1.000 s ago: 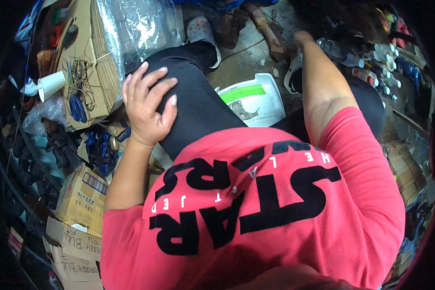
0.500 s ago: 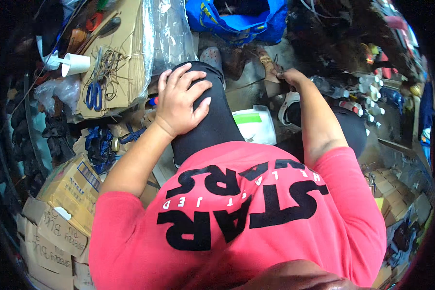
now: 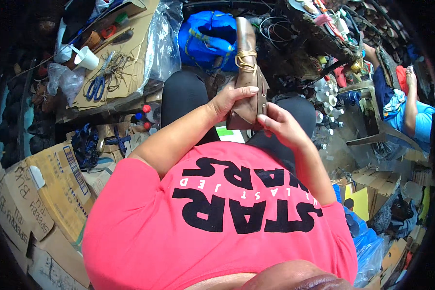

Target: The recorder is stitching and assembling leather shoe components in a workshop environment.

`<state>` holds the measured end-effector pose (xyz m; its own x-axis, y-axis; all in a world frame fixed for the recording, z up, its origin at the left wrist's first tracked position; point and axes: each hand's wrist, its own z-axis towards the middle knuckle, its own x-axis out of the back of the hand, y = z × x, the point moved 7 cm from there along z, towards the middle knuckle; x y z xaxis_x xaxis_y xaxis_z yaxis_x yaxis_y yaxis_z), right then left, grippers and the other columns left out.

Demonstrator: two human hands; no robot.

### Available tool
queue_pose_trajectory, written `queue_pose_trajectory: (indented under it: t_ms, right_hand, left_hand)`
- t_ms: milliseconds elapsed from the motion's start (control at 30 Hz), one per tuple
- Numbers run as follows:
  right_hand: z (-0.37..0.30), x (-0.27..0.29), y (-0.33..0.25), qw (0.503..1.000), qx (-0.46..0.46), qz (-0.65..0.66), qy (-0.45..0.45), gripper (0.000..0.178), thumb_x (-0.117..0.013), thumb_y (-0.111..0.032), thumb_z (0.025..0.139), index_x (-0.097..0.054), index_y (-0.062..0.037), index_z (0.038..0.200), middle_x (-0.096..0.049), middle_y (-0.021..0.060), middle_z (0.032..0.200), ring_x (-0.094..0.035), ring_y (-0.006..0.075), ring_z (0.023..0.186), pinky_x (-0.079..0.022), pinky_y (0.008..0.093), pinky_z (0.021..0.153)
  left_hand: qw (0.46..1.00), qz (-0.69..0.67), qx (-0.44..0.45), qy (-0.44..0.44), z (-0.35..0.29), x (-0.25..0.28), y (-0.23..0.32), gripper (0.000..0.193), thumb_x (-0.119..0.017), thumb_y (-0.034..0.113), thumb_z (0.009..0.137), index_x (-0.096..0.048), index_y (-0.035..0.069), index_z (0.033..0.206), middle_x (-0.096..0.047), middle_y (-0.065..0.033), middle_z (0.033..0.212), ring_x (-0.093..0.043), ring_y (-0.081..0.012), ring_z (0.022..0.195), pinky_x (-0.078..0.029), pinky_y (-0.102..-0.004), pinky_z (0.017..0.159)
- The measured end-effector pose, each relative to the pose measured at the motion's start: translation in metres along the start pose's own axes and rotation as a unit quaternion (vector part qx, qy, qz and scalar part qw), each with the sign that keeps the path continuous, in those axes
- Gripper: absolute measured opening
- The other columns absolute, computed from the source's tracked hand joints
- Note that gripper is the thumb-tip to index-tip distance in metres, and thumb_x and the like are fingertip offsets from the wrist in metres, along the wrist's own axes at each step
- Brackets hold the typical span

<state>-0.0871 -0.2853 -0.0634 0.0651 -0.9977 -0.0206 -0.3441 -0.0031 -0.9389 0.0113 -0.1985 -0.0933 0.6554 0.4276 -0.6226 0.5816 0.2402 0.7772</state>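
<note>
In front of my belly is a brown leather shoe upper (image 3: 246,107) with eyelets down its right edge. Its long narrow end points away from me, and yellow cord (image 3: 246,60) is wound around the middle. My left hand (image 3: 227,100) grips it from the left, thumb on top and the other fingers hidden beneath. At the near right corner, the thumb and fingers of my right hand (image 3: 281,123) close on the eyelet edge. Whether one upper or several are bound together, I cannot tell.
On the cardboard-topped bench at left lie blue-handled scissors (image 3: 96,87), tangled string and a white cup (image 3: 86,58). A blue bag (image 3: 205,38) stands ahead. Several bottles (image 3: 326,106) crowd the right, near a wooden stool (image 3: 367,135) and another person in blue (image 3: 423,118). Cartons (image 3: 58,179) fill the left.
My right hand has come up from the floor with the corded leather upper, now in front of me. My left hand has left my knee and taken hold of it.
</note>
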Motion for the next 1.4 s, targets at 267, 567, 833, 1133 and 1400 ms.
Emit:
queue_pose_trajectory:
  t_ms: [267, 567, 833, 1133, 1400]
  right_hand:
    - [-0.032, 0.028, -0.122, 0.837, 0.380, -0.356, 0.167, 0.029, -0.072, -0.008, 0.076, -0.069, -0.0111, 0.104, -0.061, 0.0083, 0.096, -0.060, 0.0195, 0.086, -0.050, 0.0309, 0.072]
    - [-0.012, 0.007, -0.132, 0.695, 0.461, -0.511, 0.206, 0.017, -0.069, -0.014, 0.071, -0.065, -0.0165, 0.087, -0.061, -0.0001, 0.094, -0.056, 0.0220, 0.090, -0.043, 0.0358, 0.084]
    - [0.004, -0.031, -0.143, 0.696, 0.449, -0.549, 0.111, 0.016, -0.060, -0.017, 0.075, -0.057, -0.0123, 0.091, -0.058, 0.0030, 0.087, -0.058, 0.0223, 0.087, -0.042, 0.0350, 0.081]
    - [-0.087, 0.143, -0.162, 0.605, 0.292, -0.630, 0.389, 0.016, -0.053, -0.003, 0.084, -0.057, -0.0091, 0.098, -0.063, 0.0142, 0.094, -0.059, 0.0342, 0.090, -0.045, 0.0422, 0.080]
    - [-0.306, 0.385, -0.117, 0.408, 0.038, -0.690, 0.597, 0.019, -0.046, -0.018, 0.093, -0.058, -0.0030, 0.095, -0.060, 0.0175, 0.094, -0.056, 0.0380, 0.089, -0.044, 0.0452, 0.079]
  left_hand:
    - [0.983, -0.002, 0.109, -0.150, -0.033, -0.056, 0.026, 0.065, -0.065, 0.029, 0.078, -0.040, 0.001, 0.131, -0.058, -0.0177, 0.113, -0.064, -0.0279, 0.092, -0.055, -0.0401, 0.079]
    - [0.936, -0.131, 0.279, -0.173, -0.048, -0.046, 0.031, 0.061, -0.063, 0.027, 0.080, -0.041, -0.002, 0.128, -0.058, -0.0225, 0.113, -0.065, -0.0301, 0.092, -0.056, -0.0441, 0.077]
    - [0.849, 0.521, 0.080, -0.035, 0.001, -0.031, 0.068, 0.050, -0.070, 0.026, 0.071, -0.054, 0.009, 0.116, -0.063, -0.0101, 0.109, -0.057, -0.0265, 0.105, -0.043, -0.0338, 0.090]
    - [0.468, 0.853, -0.211, 0.091, -0.041, 0.027, 0.143, 0.083, -0.082, 0.024, 0.059, -0.042, 0.018, 0.131, -0.055, -0.0067, 0.097, -0.055, -0.0268, 0.097, -0.036, -0.0417, 0.085]
    - [0.422, 0.888, -0.142, 0.112, -0.057, 0.080, 0.136, 0.068, -0.072, 0.027, 0.069, -0.044, 0.020, 0.130, -0.050, -0.0105, 0.102, -0.052, -0.0287, 0.100, -0.034, -0.0427, 0.095]
